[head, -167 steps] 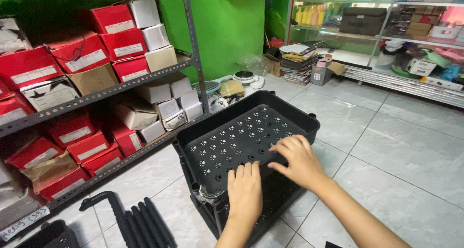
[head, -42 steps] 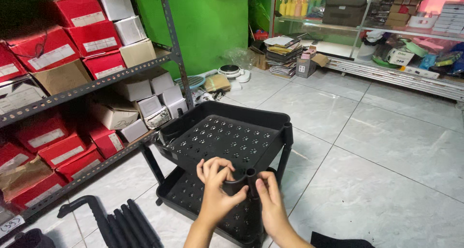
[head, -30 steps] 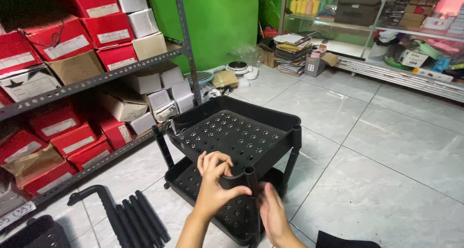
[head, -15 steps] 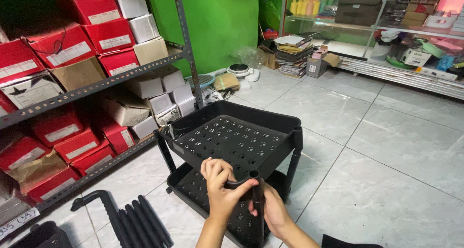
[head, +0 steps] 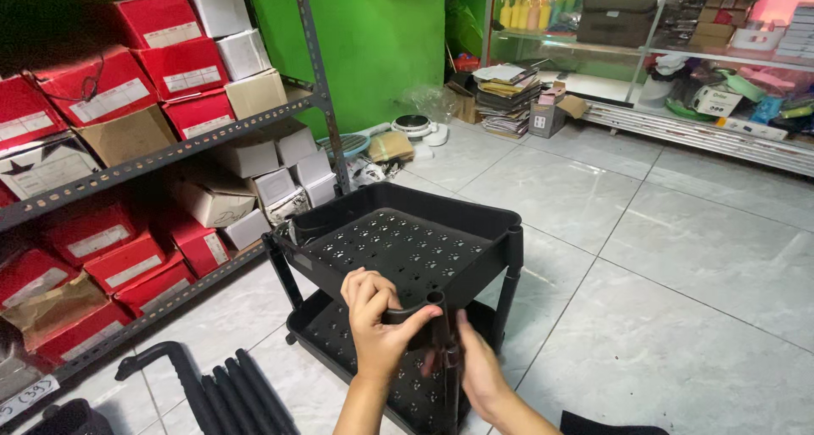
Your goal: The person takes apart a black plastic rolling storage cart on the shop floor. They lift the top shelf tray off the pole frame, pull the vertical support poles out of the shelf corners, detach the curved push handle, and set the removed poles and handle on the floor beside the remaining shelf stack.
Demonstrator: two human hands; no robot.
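Two hands meet at the near corner of a black perforated upper tray (head: 398,248) of a two-tier cart: the left hand (head: 377,320) curls its grip shut over the tray's rim, thumb stretched toward the corner post (head: 447,363). The right hand (head: 476,371) wraps that post from behind, its fingers mostly hidden. The lower tray (head: 339,337) is partly covered, and both forearms are cut off by the frame's bottom edge.

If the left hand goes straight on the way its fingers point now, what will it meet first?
The left hand already grips the near rim of the black upper tray, fingers pointing right. Straight on, it probably meets the black corner post first, though depth is unclear.
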